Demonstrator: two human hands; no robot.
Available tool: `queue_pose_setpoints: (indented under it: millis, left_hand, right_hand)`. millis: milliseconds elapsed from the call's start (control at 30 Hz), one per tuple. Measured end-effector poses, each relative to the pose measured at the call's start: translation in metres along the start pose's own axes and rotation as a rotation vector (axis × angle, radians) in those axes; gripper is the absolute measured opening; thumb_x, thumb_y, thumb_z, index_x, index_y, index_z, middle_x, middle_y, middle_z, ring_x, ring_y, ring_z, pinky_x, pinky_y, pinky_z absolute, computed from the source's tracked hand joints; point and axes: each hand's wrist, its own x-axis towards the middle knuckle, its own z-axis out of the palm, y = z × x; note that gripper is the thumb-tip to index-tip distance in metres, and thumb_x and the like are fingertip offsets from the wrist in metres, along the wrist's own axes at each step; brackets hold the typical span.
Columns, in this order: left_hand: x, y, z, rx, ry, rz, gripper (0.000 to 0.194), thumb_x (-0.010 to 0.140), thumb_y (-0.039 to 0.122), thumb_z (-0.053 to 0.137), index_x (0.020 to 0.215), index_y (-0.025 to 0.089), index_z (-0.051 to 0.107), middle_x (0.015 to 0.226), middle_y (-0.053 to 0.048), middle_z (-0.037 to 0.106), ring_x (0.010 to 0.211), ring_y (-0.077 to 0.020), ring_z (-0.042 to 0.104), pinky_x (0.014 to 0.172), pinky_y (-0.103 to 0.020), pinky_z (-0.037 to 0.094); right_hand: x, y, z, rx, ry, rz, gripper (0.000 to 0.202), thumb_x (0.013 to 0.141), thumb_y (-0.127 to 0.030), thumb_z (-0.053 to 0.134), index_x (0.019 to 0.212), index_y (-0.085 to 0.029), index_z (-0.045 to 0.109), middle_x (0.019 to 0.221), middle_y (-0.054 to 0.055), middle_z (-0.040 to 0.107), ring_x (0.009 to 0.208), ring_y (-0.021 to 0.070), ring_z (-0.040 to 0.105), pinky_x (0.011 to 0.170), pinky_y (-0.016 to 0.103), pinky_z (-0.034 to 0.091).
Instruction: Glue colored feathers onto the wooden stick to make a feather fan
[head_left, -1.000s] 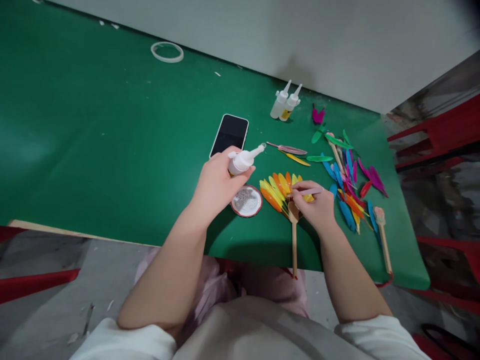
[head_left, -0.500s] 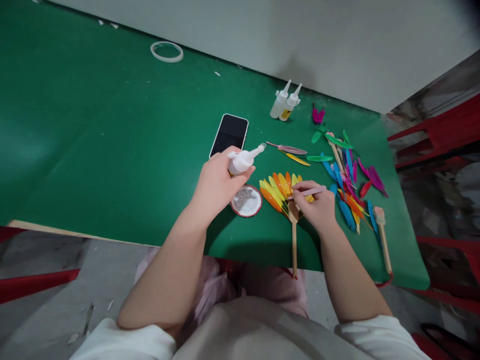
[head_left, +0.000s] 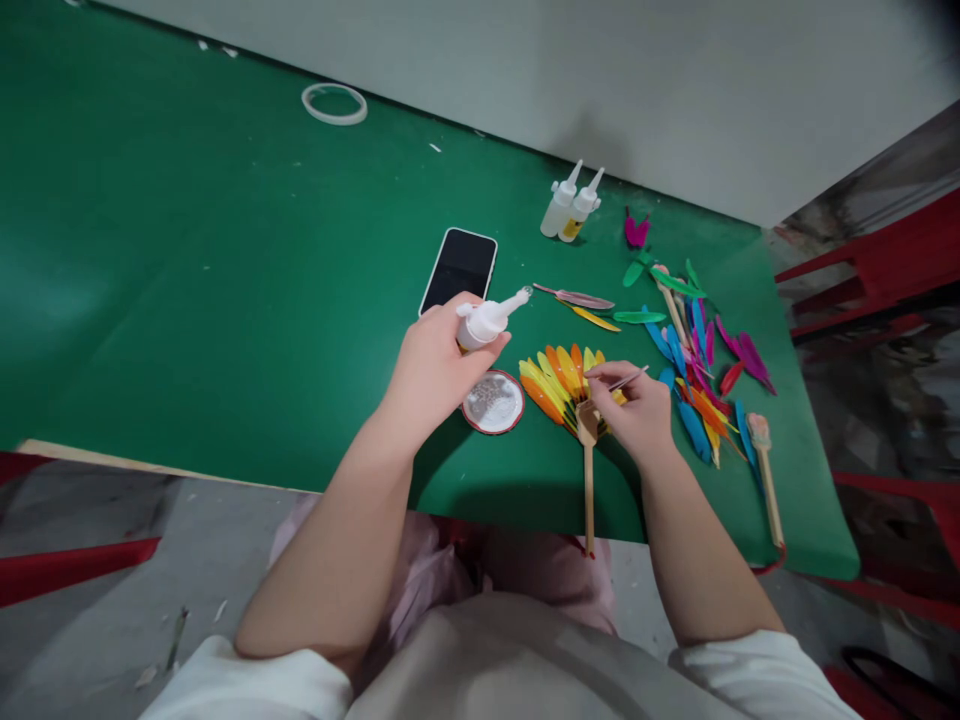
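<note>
Wrapped round a white glue bottle (head_left: 482,325), my left hand (head_left: 431,360) holds it tilted, nozzle pointing up and right, above the table. My right hand (head_left: 634,405) pinches a pale pink feather (head_left: 628,379) over a wooden spoon (head_left: 588,470). Yellow and orange feathers (head_left: 555,375) fan out from the spoon's head, and my fingers partly cover that fan on the right. The spoon's handle reaches past the table's near edge. Below my left hand lies a round lid-like dish (head_left: 493,403) with a red rim and whitish residue.
A phone (head_left: 461,268) lies behind my left hand. Two glue bottles (head_left: 570,205) stand near the wall. Loose feathers (head_left: 701,335) and another stick with a pinkish end (head_left: 765,470) spread at the right. A tape ring (head_left: 334,104) rests at the back of the green table (head_left: 187,250).
The pink feather in my right hand has turned, now showing its narrow side. My left hand and the glue bottle stay nearly still.
</note>
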Motion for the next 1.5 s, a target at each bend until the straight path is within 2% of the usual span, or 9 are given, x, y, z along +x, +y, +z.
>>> queue_pose_setpoints:
  millis: [367, 567, 767, 867, 1133, 1267, 1400, 1500]
  left_hand:
    - [0.000, 0.000, 0.000, -0.004, 0.002, -0.005, 0.016, 0.076, 0.029, 0.064, 0.087, 0.018, 0.059, 0.076, 0.001, 0.062, 0.073, -0.0159, 0.056, 0.065, -0.028, 0.041]
    - [0.000, 0.000, -0.001, -0.009, 0.001, 0.002, 0.015, 0.076, 0.028, 0.065, 0.086, 0.018, 0.059, 0.076, 0.001, 0.062, 0.073, -0.0157, 0.055, 0.065, -0.028, 0.040]
    - [0.000, -0.001, -0.001, -0.015, 0.001, 0.008, 0.015, 0.076, 0.027, 0.065, 0.087, 0.019, 0.060, 0.075, 0.001, 0.061, 0.073, -0.0157, 0.055, 0.064, -0.028, 0.039]
    - [0.000, -0.001, 0.000, -0.018, 0.003, 0.003, 0.016, 0.076, 0.028, 0.065, 0.087, 0.019, 0.059, 0.075, 0.001, 0.061, 0.072, -0.0155, 0.055, 0.064, -0.028, 0.039]
    - [0.000, 0.001, -0.001, -0.072, -0.026, -0.019, 0.015, 0.075, 0.028, 0.065, 0.084, 0.018, 0.059, 0.076, 0.001, 0.062, 0.072, -0.0154, 0.055, 0.064, -0.027, 0.041]
    - [-0.002, 0.005, 0.003, -0.241, -0.105, -0.054, 0.015, 0.073, 0.027, 0.066, 0.081, 0.017, 0.058, 0.076, 0.001, 0.061, 0.072, -0.0142, 0.056, 0.065, -0.026, 0.044]
    - [-0.006, 0.012, 0.009, -0.392, -0.219, -0.045, 0.015, 0.072, 0.025, 0.067, 0.080, 0.017, 0.058, 0.076, 0.001, 0.060, 0.070, -0.0128, 0.055, 0.064, -0.024, 0.044]
    - [-0.007, 0.016, 0.011, -0.423, -0.256, -0.046, 0.013, 0.071, 0.023, 0.067, 0.077, 0.017, 0.058, 0.074, 0.001, 0.059, 0.069, -0.0121, 0.054, 0.062, -0.023, 0.044]
  right_hand:
    - [-0.001, 0.003, 0.001, 0.203, 0.009, 0.130, 0.007, 0.074, -0.028, 0.066, 0.076, -0.022, 0.068, 0.072, 0.000, 0.070, 0.059, 0.0139, 0.064, 0.057, 0.027, 0.053]
    - [0.002, -0.002, -0.002, 0.471, 0.045, 0.317, 0.014, 0.067, -0.031, 0.075, 0.068, -0.021, 0.065, 0.050, -0.004, 0.061, 0.040, 0.0130, 0.059, 0.040, 0.024, 0.050]
    - [0.007, 0.005, -0.005, 0.634, 0.048, 0.311, 0.029, 0.067, -0.047, 0.073, 0.063, -0.021, 0.061, 0.048, -0.003, 0.061, 0.038, 0.0137, 0.058, 0.036, 0.024, 0.047]
    - [0.009, 0.003, -0.007, 0.688, 0.010, 0.297, 0.032, 0.066, -0.050, 0.074, 0.065, -0.021, 0.061, 0.052, -0.002, 0.064, 0.043, 0.0152, 0.062, 0.041, 0.026, 0.051]
    - [0.007, -0.005, -0.008, 0.807, -0.093, 0.253, 0.024, 0.067, -0.045, 0.076, 0.073, -0.024, 0.066, 0.069, 0.000, 0.072, 0.064, 0.0189, 0.071, 0.059, 0.033, 0.060]
    - [0.005, -0.013, -0.007, 0.825, -0.125, 0.263, 0.023, 0.068, -0.042, 0.076, 0.076, -0.024, 0.065, 0.084, 0.003, 0.075, 0.082, 0.0234, 0.072, 0.071, 0.040, 0.062]
    - [0.003, -0.020, -0.006, 0.883, -0.105, 0.241, 0.022, 0.068, -0.041, 0.077, 0.077, -0.024, 0.066, 0.088, 0.003, 0.076, 0.082, 0.0234, 0.073, 0.072, 0.041, 0.062]
    - [0.001, -0.022, -0.005, 0.875, -0.080, 0.222, 0.023, 0.066, -0.042, 0.078, 0.077, -0.024, 0.067, 0.090, 0.004, 0.076, 0.079, 0.0226, 0.073, 0.072, 0.042, 0.062]
